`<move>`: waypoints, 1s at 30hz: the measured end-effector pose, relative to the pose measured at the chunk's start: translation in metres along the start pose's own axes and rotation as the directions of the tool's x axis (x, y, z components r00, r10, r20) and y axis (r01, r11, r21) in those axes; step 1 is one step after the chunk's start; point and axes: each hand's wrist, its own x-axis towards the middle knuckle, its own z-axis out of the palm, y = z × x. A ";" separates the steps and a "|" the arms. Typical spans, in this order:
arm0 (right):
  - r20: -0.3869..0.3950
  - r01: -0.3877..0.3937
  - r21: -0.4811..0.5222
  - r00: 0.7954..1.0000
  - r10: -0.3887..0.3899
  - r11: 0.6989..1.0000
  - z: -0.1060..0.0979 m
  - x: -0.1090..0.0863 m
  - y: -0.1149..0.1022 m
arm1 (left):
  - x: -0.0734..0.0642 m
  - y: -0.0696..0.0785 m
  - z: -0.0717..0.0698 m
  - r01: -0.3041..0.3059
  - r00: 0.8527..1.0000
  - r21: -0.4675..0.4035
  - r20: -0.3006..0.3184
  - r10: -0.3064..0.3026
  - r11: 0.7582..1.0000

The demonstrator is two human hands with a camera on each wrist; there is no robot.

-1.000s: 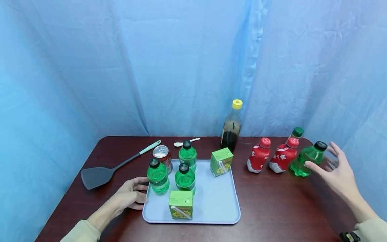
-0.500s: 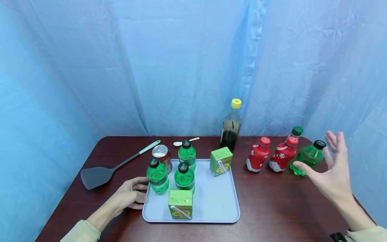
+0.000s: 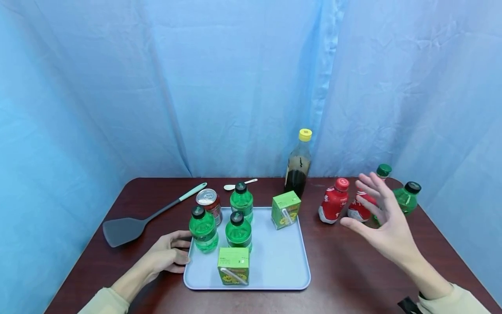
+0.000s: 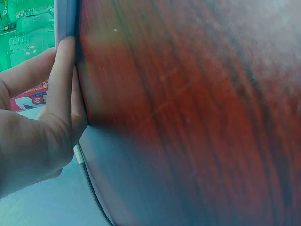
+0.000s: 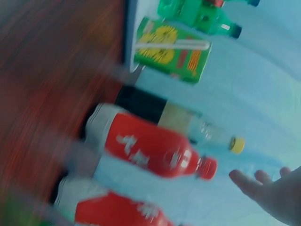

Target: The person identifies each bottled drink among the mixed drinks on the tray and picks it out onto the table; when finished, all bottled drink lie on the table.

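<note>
My left hand rests at the left rim of a pale blue tray, fingertips touching the edge; in the left wrist view, fingers lie against that rim. On the tray stand several green bottles with black caps and two green drink cartons. My right hand is raised with fingers spread, holding nothing. It partly hides a red-wrapped bottle and a green bottle on the table. Another red-wrapped bottle stands left of it.
A soda can stands at the tray's back left corner. Beyond lie a spatula and a small white spoon. A yellow-capped bottle of dark liquid stands behind the tray. A green-capped bottle is at the back right.
My right hand has moved left, away from the green bottle at the right to in front of the red-wrapped bottle. My left hand has stayed at the tray's rim.
</note>
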 end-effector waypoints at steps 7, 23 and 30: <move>0.152 0.025 0.197 0.987 -0.056 0.980 0.037 0.011 -0.012 | 0.000 0.001 0.000 0.001 1.000 0.002 -0.002 -0.001 1.000; 0.550 -0.191 0.231 0.834 0.034 0.954 0.126 0.029 0.007 | 0.001 -0.002 0.000 0.001 1.000 0.001 -0.006 -0.001 1.000; 0.651 -0.269 0.287 0.759 0.018 0.919 0.155 0.028 0.022 | 0.001 -0.001 0.000 0.005 1.000 0.004 -0.009 -0.005 1.000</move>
